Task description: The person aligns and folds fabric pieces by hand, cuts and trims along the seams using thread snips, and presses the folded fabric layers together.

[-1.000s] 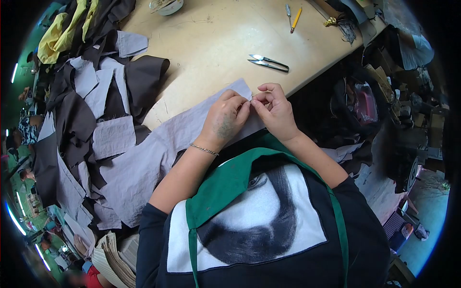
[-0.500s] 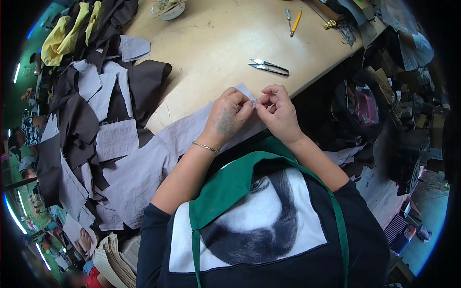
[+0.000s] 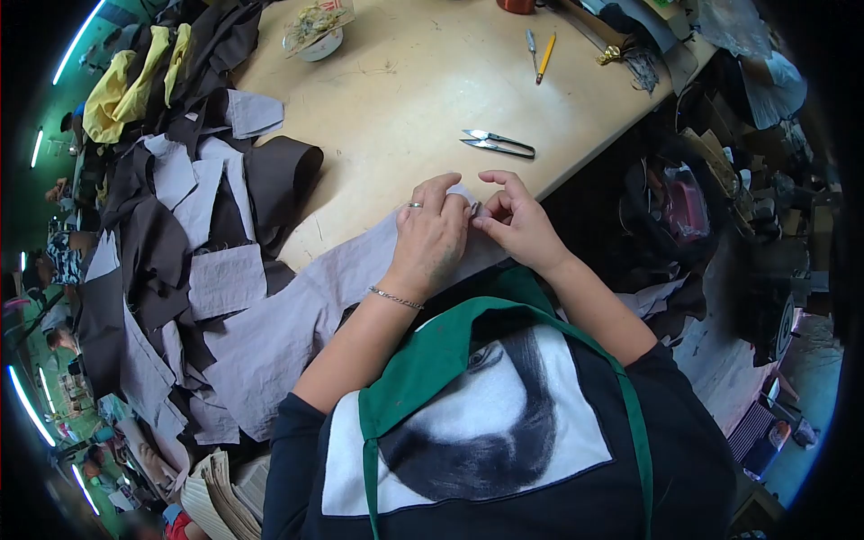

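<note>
A long light grey cloth piece point(image 3: 360, 247) runs from the pile at left up to my hands at the table's near edge. My left hand point(image 3: 430, 234), wearing a ring and a bracelet, lies over the cloth with its fingers bent and gripping it near the end. Right beside it, my right hand point(image 3: 524, 232) pinches the cloth's edge between thumb and fingertips, the index finger arched up. A small dark spot shows at the pinch; I cannot make out what it is. Thread snips point(image 3: 499, 144) lie on the table just beyond my hands.
Dark and light grey cut cloth pieces point(image 3: 225, 283) pile up at left, with yellow cloth point(image 3: 135, 94) behind. On the table point(image 3: 396, 99) are a bowl of thread scraps point(image 3: 319, 40), a pencil point(image 3: 545, 58) and a small pointed tool point(image 3: 532, 49). Bags and boxes crowd the right.
My left hand has turned so its back and ring show, and its fingers lie flatter over the cloth. My right index finger has lifted. The view has shifted slightly.
</note>
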A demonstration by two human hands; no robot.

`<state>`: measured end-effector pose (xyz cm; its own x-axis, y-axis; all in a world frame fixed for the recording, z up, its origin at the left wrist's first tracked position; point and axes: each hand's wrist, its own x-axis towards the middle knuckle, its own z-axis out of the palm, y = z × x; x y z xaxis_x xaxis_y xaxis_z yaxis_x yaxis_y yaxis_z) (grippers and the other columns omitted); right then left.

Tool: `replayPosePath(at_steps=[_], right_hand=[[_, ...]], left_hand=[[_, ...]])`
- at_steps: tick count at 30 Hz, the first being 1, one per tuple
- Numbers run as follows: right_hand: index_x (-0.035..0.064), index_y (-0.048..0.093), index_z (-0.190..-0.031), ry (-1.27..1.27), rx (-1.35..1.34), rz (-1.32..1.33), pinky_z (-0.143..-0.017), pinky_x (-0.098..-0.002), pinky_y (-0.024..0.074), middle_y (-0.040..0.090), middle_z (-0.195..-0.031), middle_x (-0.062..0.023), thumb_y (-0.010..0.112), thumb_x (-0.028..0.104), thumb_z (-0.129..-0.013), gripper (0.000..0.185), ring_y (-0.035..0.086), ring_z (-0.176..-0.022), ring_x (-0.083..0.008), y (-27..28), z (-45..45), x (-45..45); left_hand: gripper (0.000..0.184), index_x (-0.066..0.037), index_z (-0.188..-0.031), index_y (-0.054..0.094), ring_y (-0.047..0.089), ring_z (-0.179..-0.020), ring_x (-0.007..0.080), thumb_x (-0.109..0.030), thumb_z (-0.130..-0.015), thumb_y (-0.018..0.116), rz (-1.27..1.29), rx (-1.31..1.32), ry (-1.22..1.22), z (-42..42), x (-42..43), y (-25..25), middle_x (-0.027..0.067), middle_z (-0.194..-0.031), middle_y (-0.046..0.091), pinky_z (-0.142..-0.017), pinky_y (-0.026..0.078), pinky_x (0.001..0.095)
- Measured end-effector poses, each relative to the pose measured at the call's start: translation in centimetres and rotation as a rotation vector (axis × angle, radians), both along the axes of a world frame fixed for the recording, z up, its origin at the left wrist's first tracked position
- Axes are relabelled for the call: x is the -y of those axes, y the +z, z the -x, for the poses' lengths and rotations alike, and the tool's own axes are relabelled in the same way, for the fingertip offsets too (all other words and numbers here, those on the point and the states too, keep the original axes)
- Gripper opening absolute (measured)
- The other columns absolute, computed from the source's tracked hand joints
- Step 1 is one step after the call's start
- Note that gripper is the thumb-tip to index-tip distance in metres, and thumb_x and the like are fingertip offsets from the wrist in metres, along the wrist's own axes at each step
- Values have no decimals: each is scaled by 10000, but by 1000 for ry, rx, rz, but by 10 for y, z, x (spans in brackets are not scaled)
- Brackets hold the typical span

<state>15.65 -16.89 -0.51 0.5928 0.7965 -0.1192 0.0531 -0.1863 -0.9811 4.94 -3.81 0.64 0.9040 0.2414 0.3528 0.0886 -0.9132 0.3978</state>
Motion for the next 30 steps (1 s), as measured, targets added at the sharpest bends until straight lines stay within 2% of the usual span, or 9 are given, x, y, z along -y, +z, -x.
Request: replayPosePath(at_steps=[3, 6, 9, 10, 16, 19, 25, 28, 30], right_hand=[[50, 474, -1221, -66, 46, 279, -698, -239, 463, 606, -824, -56, 687, 14, -807, 467, 585, -752, -119, 9, 3, 0], [69, 544, -1098, -48, 355, 245, -721, -363, 483, 582, -798, -89, 702, 49, -762, 372, 593, -755, -261, -4, 9, 7], [77, 605, -997, -115, 892, 30, -738, -386, 475, 568, -891, -91, 710, 62, -731, 286, 566, -824, -293, -8, 4, 11], [89, 635, -910, -69, 901, 40, -773, -378, 466, 551, -956, -76, 723, 82, -711, 217, 543, -896, -274, -6, -2, 11], [99, 639, -852, 104, 944, -31, -791, -371, 462, 557, -923, -37, 734, 106, -691, 187, 527, -915, -251, -6, -23, 5], [64, 639, -797, 175, 914, -11, -791, -361, 461, 574, -912, -54, 730, 49, -673, 154, 537, -903, -261, -3, -29, 9], [119, 613, -822, 213, 1024, 35, -740, -377, 469, 546, -882, -18, 657, 87, -730, 106, 530, -906, -230, -9, -24, 13], [125, 612, -848, 274, 1124, 87, -739, -373, 466, 543, -894, -17, 607, 87, -747, 108, 529, -915, -226, -4, -25, 13], [121, 604, -843, 313, 1147, 87, -743, -374, 464, 536, -900, -14, 584, 105, -755, 92, 525, -924, -225, -2, -27, 12]], left_hand=[[104, -72, -916, 578, 509, -1111, 268, -162, -864, 584, 10, -90, 2, 2, 0, -10, 88, -1201, 530, -796, 439, 447], [103, -68, -888, 587, 508, -1115, 264, -165, -854, 591, -4, -149, 4, 0, -1, -17, 81, -1191, 536, -813, 439, 446], [109, -63, -847, 600, 509, -1117, 264, -171, -840, 604, -40, -145, -6, -3, -1, -20, 77, -1185, 540, -821, 450, 440], [113, -61, -832, 604, 510, -1117, 265, -174, -834, 609, -56, -137, -11, -5, -2, -20, 76, -1183, 541, -822, 456, 438], [120, -52, -802, 614, 530, -1106, 274, -167, -802, 647, 17, -87, -93, -14, -6, -17, 85, -1148, 573, -812, 487, 413], [125, -48, -812, 623, 534, -1100, 281, -167, -797, 658, 139, -72, -111, -13, -5, -21, 87, -1144, 581, -822, 483, 408], [133, -63, -842, 632, 535, -1105, 284, -186, -802, 663, 195, -114, -48, -7, -5, -21, 76, -1130, 590, -867, 460, 406], [352, -118, -1091, 620, 444, -1251, 300, -289, -792, 689, 140, -165, -60, 4, -12, -20, 88, -1294, 520, -938, 423, 490], [606, -208, -1277, 505, 330, -1339, 312, -403, -743, 716, -7, -350, -23, 21, -6, -7, 81, -1420, 396, -972, 365, 584]])
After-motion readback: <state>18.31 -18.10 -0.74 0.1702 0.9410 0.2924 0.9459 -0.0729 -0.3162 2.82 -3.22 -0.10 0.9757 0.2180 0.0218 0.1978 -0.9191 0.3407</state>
